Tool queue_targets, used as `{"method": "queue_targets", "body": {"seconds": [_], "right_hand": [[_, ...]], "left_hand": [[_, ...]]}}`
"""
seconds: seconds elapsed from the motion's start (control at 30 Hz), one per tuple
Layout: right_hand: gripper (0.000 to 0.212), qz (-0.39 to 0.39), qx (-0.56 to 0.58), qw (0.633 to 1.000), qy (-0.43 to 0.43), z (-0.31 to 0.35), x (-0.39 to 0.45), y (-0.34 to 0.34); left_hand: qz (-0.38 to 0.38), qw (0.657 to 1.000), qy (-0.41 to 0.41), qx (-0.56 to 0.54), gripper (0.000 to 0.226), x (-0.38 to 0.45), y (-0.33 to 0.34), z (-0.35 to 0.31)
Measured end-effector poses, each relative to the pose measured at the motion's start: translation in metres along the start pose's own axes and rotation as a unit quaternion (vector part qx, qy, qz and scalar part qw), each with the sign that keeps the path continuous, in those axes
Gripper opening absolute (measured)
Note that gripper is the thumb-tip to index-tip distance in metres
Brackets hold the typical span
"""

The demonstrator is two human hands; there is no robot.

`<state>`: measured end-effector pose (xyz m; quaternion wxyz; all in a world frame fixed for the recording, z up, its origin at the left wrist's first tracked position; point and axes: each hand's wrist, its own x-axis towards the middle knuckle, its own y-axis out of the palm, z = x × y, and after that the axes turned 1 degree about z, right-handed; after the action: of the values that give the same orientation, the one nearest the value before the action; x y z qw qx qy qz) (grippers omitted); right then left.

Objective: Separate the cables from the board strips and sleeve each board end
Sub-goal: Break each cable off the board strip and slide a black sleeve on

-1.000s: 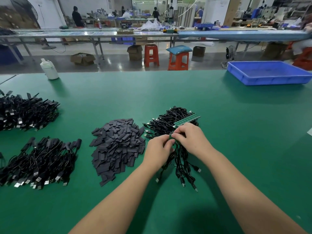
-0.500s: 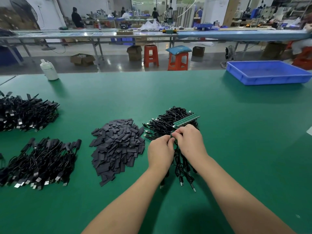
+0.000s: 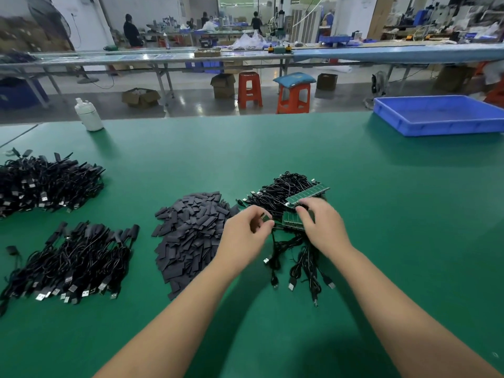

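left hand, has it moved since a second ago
Yes. The left hand has pulled away from the right hand, toward the sleeve pile, pinching a small separated board end.

You have no readable text, label, brand or number anywhere here. The green board strips (image 3: 306, 196) just beyond your right hand (image 3: 321, 227) show only fine markings too small to read, and the white bottle (image 3: 88, 115) far beyond your left hand (image 3: 245, 236) carries no legible print

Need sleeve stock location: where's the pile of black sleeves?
Head view: the pile of black sleeves lies centre-left on the green table, just left of the left hand.
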<state>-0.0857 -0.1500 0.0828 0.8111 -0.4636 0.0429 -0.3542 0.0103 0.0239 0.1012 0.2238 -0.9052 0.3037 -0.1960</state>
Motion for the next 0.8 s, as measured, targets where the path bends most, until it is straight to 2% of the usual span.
{"method": "queue_targets", "body": {"seconds": [0.07, 0.17, 0.27, 0.37, 0.47, 0.53, 0.57, 0.63, 0.7, 0.8], "right_hand": [[0.033, 0.074, 0.174, 0.982, 0.029, 0.017, -0.01, 0.008], [0.037, 0.195, 0.355, 0.91, 0.091, 0.035, -0.027, 0.022], [0.027, 0.182, 0.411, 0.888, 0.098, 0.039, -0.043, 0.038], [0.021, 0.164, 0.429, 0.875, 0.152, 0.039, -0.048, 0.052], [0.019, 0.17, 0.448, 0.852, 0.211, 0.041, -0.052, 0.062], [0.018, 0.165, 0.429, 0.858, 0.23, 0.044, -0.058, 0.07], [0.018, 0.16, 0.416, 0.864, 0.233, 0.044, -0.061, 0.074], [0.018, 0.146, 0.409, 0.866, 0.247, 0.044, -0.067, 0.082], [0.018, 0.145, 0.411, 0.862, 0.26, 0.042, -0.072, 0.089], [0.017, 0.161, 0.397, 0.868, 0.249, 0.038, -0.08, 0.097]], "left_hand": [[0.01, 0.996, -0.035, -0.086, 0.007, 0.0, -0.001, -0.003], [0.007, 0.983, -0.073, -0.169, 0.011, 0.001, -0.006, -0.001], [0.009, 0.986, -0.078, -0.149, 0.018, -0.001, -0.012, 0.013], [0.05, 0.986, -0.097, -0.123, 0.019, -0.003, -0.016, 0.033], [0.062, 0.993, -0.096, -0.031, 0.026, 0.0, -0.02, 0.059], [0.042, 0.988, -0.091, 0.118, 0.016, 0.003, -0.024, 0.078], [0.038, 0.974, -0.083, 0.21, 0.012, 0.005, -0.027, 0.087], [0.059, 0.938, -0.066, 0.336, 0.023, 0.007, -0.031, 0.104], [0.086, 0.916, -0.059, 0.387, 0.035, 0.011, -0.031, 0.117], [0.102, 0.907, -0.057, 0.405, 0.041, 0.018, -0.028, 0.125]]}}
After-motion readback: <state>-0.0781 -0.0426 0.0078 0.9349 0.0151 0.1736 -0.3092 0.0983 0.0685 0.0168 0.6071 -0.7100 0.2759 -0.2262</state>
